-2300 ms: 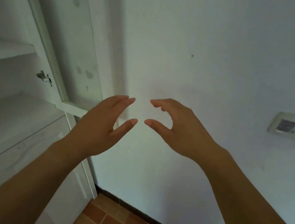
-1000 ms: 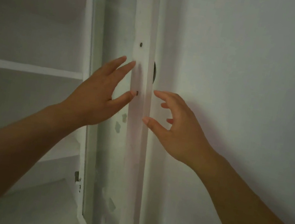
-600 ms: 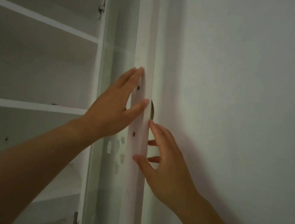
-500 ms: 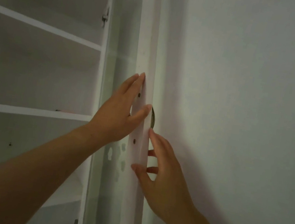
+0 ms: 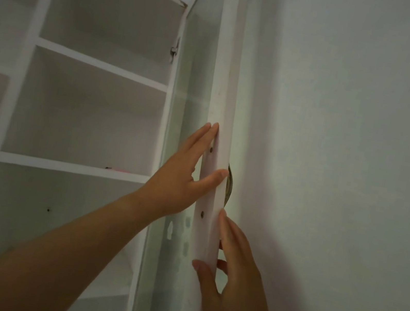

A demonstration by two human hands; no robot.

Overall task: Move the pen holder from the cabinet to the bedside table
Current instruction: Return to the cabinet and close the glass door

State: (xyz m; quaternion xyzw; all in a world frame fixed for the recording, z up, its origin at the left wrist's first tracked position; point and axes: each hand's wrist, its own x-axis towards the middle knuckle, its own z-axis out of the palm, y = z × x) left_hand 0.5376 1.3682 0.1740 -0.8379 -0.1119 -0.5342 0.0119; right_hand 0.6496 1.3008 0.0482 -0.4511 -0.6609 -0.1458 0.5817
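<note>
The left hand lay flat against the inner face of the tall white-framed glass cabinet door, fingers straight and spread loosely, thumb tip resting on the door's narrow painted edge; it clasped nothing. The right hand cupped the same smooth edge lower down, thumb on the near face and fingers curled behind, a loose hold on the frame rather than a firm clamp. Between them a dull curved metal handle poked out on the far side. The pane carried pale frosted blotches. Beyond stood the white cabinet with flat matte shelves, and a plain wall to the right. The pen holder could not be made out. Compared with half a second before, the view had tilted upward and both hands sat lower.
</note>
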